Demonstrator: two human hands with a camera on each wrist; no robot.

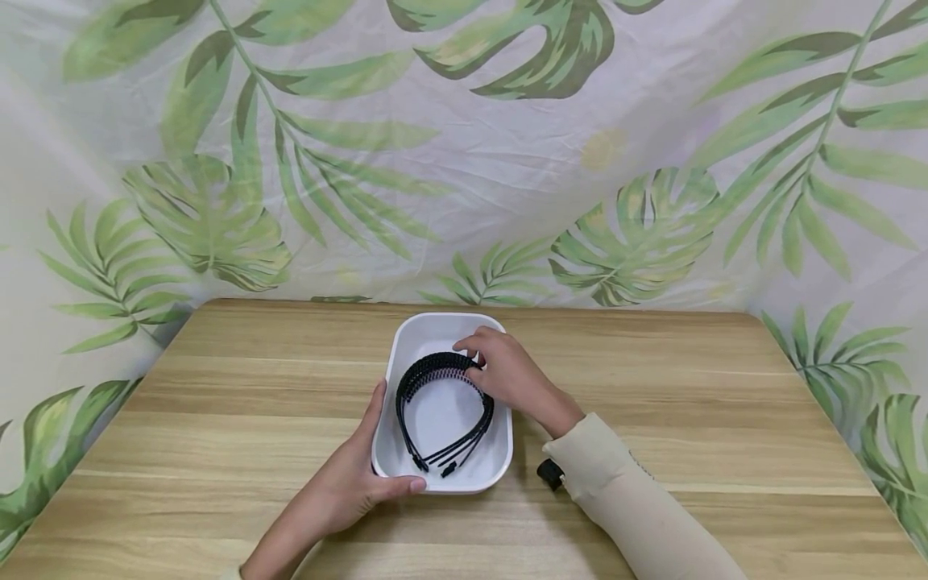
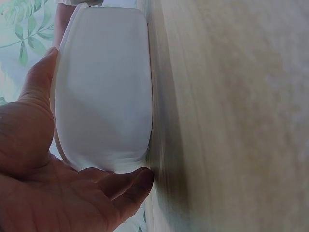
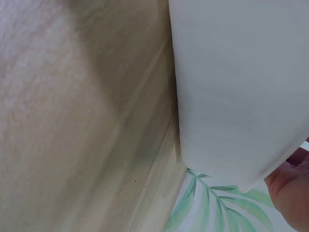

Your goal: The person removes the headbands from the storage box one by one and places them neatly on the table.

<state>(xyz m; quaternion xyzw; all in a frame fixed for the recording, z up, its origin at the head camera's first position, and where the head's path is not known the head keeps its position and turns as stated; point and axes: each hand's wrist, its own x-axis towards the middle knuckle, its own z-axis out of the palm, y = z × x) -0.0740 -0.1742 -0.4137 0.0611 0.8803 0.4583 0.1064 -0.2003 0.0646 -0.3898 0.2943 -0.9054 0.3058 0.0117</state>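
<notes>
A white plastic bin (image 1: pixel 504 451) stands on the table in the head view. Inside it, several black headbands (image 1: pixel 428 366) with zigzag teeth lie nested in a ring, their thin ends toward the near side. My left hand (image 1: pixel 355 475) holds the bin at its near left corner, thumb on the near rim and fingers along the left wall. In the left wrist view, the fingertips (image 2: pixel 142 179) reach the lower edge of the bin's wall (image 2: pixel 104 87). My right hand (image 1: pixel 507 370) reaches over the right rim and pinches the headbands at their upper right. In the right wrist view, the bin's wall hides the headbands.
The wood-grain table (image 1: pixel 689 403) spreads out on both sides of the bin. A leaf-printed cloth (image 1: pixel 507 201) hangs behind its far edge. A small black piece (image 1: pixel 550 474) shows beside the right sleeve (image 1: pixel 616 483), close to the table.
</notes>
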